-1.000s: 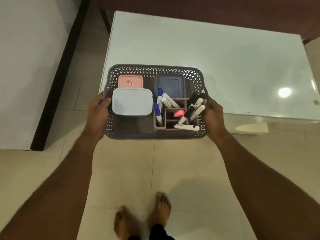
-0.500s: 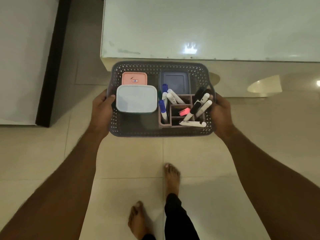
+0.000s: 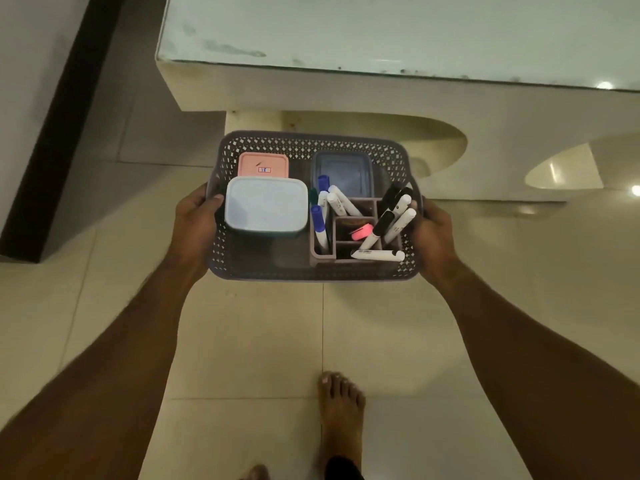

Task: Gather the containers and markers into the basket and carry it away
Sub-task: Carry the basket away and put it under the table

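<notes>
Head view: I am holding the basket [image 3: 313,268] in the air over the floor tiles [image 3: 388,341], clear of the surface [image 3: 381,29] ahead of me. My left hand [image 3: 194,225] is gripping its left rim and my right hand [image 3: 433,233] is gripping the right rim (thumbs hooking over the edge). Inside, a white container [image 3: 266,206] is sitting at the left with a pink container [image 3: 263,164] just behind it, and a dark-lidded container [image 3: 343,171] is resting at the back right. The markers [image 3: 391,218] are standing and leaning in a divided holder [image 3: 323,254] at the front right; one marker [image 3: 377,255] is lying across its near edge. My bare foot [image 3: 341,410] is showing below.
</notes>
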Demonstrator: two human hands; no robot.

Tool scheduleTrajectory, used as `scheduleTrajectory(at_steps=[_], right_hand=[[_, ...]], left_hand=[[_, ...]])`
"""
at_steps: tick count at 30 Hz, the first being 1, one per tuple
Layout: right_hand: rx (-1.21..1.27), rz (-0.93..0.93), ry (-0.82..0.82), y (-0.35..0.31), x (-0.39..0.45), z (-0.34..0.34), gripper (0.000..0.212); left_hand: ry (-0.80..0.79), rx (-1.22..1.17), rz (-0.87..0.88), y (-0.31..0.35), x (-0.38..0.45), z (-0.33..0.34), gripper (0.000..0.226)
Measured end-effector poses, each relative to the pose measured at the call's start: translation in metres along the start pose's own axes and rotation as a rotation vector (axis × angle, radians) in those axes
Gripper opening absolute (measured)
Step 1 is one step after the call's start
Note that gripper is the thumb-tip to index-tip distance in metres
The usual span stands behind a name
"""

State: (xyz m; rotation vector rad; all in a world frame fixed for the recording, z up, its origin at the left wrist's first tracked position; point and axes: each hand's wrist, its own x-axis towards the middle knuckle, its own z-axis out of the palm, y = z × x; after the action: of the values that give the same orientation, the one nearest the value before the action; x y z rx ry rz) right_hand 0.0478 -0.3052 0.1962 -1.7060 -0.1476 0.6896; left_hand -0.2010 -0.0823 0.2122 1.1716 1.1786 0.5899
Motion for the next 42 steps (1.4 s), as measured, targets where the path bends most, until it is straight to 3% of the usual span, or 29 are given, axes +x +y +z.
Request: scheduleTrajectory(at_steps=[22, 29, 42], right_hand=[[0.06, -0.18, -0.012, 0.082, 0.199, 0.044, 0.025], [-0.025, -0.184, 0.035, 0.083, 0.239, 0.049, 0.024], [-0.112, -0.162, 0.044, 0.071, 0.27, 0.064, 0.021]], left_hand=[[-0.048, -0.064, 0.13, -0.077, 0.194, 0.068, 0.031], [-0.075, -0.034, 0.168, -0.079, 0.22, 0.085, 0.029], [0.031, -0.033, 0.103, -0.073, 0.246, 0.099, 0.027]])
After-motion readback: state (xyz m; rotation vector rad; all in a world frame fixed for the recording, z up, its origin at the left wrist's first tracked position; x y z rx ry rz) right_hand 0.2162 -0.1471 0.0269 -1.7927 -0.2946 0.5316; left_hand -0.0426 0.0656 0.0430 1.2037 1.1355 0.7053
